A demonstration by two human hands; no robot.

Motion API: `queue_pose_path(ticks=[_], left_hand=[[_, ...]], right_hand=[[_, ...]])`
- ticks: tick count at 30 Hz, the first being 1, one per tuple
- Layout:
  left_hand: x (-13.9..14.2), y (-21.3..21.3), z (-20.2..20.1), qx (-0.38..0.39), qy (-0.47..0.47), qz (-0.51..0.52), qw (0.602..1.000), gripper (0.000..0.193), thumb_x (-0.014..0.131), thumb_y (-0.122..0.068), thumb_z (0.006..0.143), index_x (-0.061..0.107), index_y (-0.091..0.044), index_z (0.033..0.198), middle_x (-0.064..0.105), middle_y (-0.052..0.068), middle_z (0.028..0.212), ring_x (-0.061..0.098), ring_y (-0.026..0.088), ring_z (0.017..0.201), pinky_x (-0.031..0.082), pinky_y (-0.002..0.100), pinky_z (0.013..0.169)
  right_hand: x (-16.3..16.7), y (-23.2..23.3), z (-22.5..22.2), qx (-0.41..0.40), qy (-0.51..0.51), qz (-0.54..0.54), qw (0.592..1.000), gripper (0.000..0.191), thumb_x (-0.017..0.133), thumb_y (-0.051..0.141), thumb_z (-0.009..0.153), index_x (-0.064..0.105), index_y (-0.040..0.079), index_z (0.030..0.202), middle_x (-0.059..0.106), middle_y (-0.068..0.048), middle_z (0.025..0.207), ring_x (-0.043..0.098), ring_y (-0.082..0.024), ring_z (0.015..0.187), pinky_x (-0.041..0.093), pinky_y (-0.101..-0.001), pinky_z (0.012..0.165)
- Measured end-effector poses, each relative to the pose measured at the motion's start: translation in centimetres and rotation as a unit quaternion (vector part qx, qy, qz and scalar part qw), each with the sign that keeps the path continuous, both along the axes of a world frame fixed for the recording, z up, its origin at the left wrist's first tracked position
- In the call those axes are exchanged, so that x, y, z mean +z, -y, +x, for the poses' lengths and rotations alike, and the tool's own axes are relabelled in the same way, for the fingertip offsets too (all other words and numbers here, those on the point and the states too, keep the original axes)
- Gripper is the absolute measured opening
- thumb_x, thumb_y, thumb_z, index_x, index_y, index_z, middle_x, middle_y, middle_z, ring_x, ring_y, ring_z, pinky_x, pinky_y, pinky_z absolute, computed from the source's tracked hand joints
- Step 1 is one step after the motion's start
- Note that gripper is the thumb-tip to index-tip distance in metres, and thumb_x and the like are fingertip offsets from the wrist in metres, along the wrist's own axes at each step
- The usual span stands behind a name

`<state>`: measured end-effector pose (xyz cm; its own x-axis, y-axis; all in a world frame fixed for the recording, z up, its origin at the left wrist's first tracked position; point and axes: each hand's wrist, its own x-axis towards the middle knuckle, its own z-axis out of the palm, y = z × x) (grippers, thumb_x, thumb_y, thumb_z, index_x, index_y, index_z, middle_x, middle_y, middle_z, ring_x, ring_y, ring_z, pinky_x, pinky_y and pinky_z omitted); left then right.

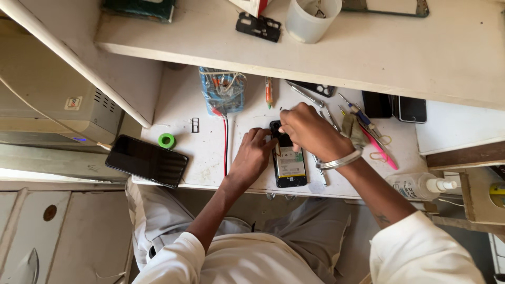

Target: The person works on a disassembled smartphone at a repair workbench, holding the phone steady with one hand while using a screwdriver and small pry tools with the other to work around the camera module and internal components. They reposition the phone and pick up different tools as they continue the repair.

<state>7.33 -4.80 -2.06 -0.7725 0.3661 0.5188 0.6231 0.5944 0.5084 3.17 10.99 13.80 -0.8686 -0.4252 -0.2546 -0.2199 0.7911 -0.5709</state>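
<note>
One opened black smartphone with its back cover off [289, 167] lies near the front edge of the white worn surface [184, 105]. The left hand [254, 152] rests against its left side, fingers curled on the frame. The right hand [306, 129], one metal bangle [339, 161] at the wrist, is bunched over the phone's top end; what its fingertips pinch cannot be told. One dark intact phone [147, 160] overhangs the left corner. One green tape ring [167, 140] sits beside it. Two dark phones [394, 107] lie right. One white plastic cup [311, 18] stands on the shelf above.
</note>
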Motion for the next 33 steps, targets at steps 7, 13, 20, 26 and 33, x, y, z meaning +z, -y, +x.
queue_pose_path(ticks=[7,13,20,26,33], left_hand=[[-0.2,-0.4,-0.3,0.0,-0.004,-0.017,1.0,0.031,0.066,0.001,0.084,0.071,0.001,0.114,0.063,0.02,0.122,0.057,0.035,0.114,0.048,0.045,0.098],[0.1,-0.6,-0.7,0.005,0.04,-0.045,0.998,0.037,0.064,-0.012,0.094,0.059,0.002,0.128,0.06,0.021,0.127,0.055,0.036,0.118,0.047,0.049,0.103],[0.8,-1.1,-0.7,-0.002,0.022,-0.101,0.995,0.053,0.051,-0.041,0.1,0.057,-0.011,0.144,0.041,0.026,0.154,0.041,0.042,0.133,0.039,0.052,0.105],[0.6,-0.9,-0.5,-0.02,0.042,-0.156,0.987,0.058,0.049,-0.051,0.102,0.061,-0.011,0.142,0.038,0.022,0.159,0.04,0.038,0.138,0.039,0.05,0.106],[0.5,-0.9,-0.3,-0.014,0.037,-0.148,0.988,0.056,0.049,-0.05,0.102,0.063,-0.011,0.14,0.041,0.022,0.157,0.041,0.036,0.137,0.04,0.049,0.105]], right_hand=[[0.1,-1.2,-0.5,-0.003,0.007,0.012,1.0,0.025,0.066,0.007,0.095,0.059,-0.009,0.077,0.063,-0.02,0.066,0.074,-0.025,0.054,0.056,-0.0351,0.051],[-0.4,-4.7,-1.7,0.017,-0.116,-0.066,0.991,0.004,0.068,0.001,0.088,0.067,-0.003,0.087,0.072,-0.015,0.075,0.074,-0.021,0.066,0.057,-0.0328,0.06],[-1.9,-7.2,-1.7,-0.047,-0.153,-0.049,0.986,0.012,0.07,-0.005,0.082,0.072,-0.003,0.093,0.073,-0.017,0.084,0.074,-0.022,0.073,0.057,-0.0353,0.067],[-2.9,-7.0,-1.6,-0.073,-0.16,-0.022,0.984,0.014,0.071,-0.004,0.08,0.073,-0.003,0.094,0.072,-0.019,0.083,0.072,-0.026,0.069,0.055,-0.0378,0.066],[-2.7,-6.8,-1.8,-0.041,-0.167,-0.012,0.985,0.013,0.072,-0.003,0.08,0.073,-0.004,0.093,0.072,-0.019,0.083,0.069,-0.029,0.071,0.054,-0.0399,0.068]])
